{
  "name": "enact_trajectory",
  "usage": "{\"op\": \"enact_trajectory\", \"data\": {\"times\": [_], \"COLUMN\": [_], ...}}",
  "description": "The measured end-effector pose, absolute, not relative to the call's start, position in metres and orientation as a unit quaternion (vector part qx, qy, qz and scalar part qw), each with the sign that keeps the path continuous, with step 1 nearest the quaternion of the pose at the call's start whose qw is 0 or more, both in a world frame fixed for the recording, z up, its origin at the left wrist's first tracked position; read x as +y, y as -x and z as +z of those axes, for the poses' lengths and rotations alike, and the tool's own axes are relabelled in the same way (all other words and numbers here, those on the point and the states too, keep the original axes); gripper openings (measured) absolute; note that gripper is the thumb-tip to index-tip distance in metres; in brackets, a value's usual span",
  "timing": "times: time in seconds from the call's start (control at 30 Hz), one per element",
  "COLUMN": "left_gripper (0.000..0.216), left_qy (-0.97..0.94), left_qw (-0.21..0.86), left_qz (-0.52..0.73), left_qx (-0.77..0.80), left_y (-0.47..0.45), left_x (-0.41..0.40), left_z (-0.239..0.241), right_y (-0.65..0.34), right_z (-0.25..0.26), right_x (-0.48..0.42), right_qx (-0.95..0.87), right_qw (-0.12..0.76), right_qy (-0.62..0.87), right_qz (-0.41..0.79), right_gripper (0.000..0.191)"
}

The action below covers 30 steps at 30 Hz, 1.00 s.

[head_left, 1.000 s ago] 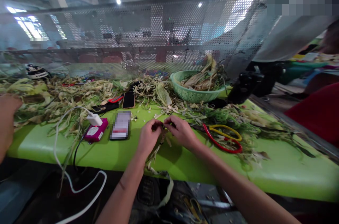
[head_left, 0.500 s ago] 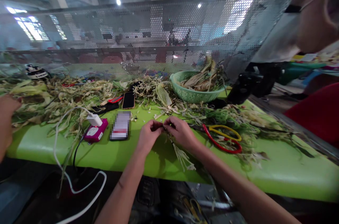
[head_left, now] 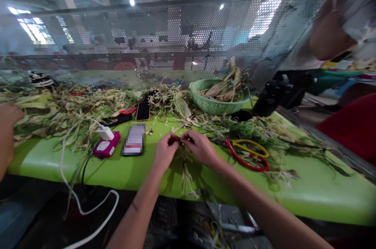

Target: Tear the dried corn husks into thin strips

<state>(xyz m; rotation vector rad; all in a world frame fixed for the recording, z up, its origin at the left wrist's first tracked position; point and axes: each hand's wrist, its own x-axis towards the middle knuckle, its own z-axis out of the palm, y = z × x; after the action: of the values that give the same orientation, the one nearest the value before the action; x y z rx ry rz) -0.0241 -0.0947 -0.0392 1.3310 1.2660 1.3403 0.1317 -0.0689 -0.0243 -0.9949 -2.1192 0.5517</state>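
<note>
My left hand (head_left: 166, 150) and my right hand (head_left: 200, 148) meet over the front part of the green tabletop (head_left: 126, 176), fingertips pinched close together. A small bundle of pale dried leaf strips (head_left: 185, 176) hangs below them, with a dark band around its upper part. Its top end is hidden among the fingers of both hands. To the right of my right hand lie scissors (head_left: 249, 153) with one red and one yellow handle. Their blades are partly covered near my wrist.
A green basket (head_left: 217, 107) of dry husks stands behind, near a perforated metal screen (head_left: 152, 45). Two phones, one (head_left: 143, 111) dark, a magenta socket block (head_left: 107, 144) and leaf heaps (head_left: 70, 108) lie around. Another person's hand (head_left: 8, 123) shows left; a person (head_left: 331, 37) is at right.
The hanging bundle has swung from slanting rightward to nearly straight down. My hands stay almost in place. The person at right has shifted, leaning lower and leftward.
</note>
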Motion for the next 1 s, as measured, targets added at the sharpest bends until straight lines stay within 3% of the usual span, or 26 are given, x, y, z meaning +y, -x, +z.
{"op": "enact_trajectory", "data": {"times": [0.53,1.0], "left_gripper": [0.020,0.016], "left_qy": [-0.451,-0.493], "left_qw": [0.529,0.468], "left_qz": [0.554,0.554], "left_qx": [0.458,0.481], "left_y": [0.027,0.027], "left_x": [-0.094,-0.089], "left_z": [-0.045,-0.049], "right_y": [-0.134,-0.134], "right_z": [-0.023,-0.025], "right_x": [-0.068,-0.067], "right_qx": [-0.819,-0.813], "right_qw": [0.365,0.375], "right_qy": [0.390,0.390], "right_qz": [0.209,0.215], "right_gripper": [0.004,0.004]}}
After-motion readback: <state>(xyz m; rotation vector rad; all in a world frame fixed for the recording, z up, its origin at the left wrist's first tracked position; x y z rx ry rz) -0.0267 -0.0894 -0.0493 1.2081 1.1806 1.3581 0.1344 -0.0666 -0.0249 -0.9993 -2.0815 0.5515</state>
